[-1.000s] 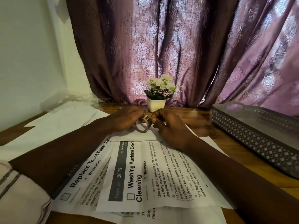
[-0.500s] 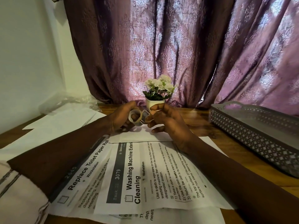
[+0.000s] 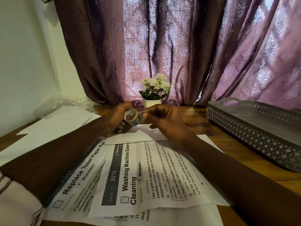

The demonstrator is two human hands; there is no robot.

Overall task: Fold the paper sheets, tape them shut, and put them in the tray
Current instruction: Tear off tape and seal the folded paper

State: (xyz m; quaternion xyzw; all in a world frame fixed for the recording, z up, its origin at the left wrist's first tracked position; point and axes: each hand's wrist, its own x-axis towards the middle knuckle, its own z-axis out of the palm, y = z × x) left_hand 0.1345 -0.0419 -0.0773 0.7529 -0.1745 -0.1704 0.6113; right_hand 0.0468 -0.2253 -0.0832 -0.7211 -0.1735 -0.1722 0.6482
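A small clear tape roll [image 3: 132, 117] is held above the table by my left hand [image 3: 116, 119], fingers wrapped around it. My right hand [image 3: 164, 121] pinches the loose tape end at the roll's right side. Under both hands lies a folded white sheet [image 3: 138, 136], blank side up. Printed sheets [image 3: 146, 176] headed "Washing Machine Exterior Cleaning" and "Replace Toilet Paper Roll" overlap in front of me. The grey perforated tray [image 3: 254, 128] stands at the right with nothing visible inside it.
A white pot of white flowers [image 3: 154, 92] stands just behind my hands against the purple curtain. More blank sheets [image 3: 48, 128] and crumpled clear plastic [image 3: 65, 105] lie at the left by the wall. Bare wooden table [image 3: 203, 121] shows between my hands and the tray.
Both hands have lifted the tape roll off the folded sheet. The right hand's fingers have shifted onto the tape end at the roll's right side.
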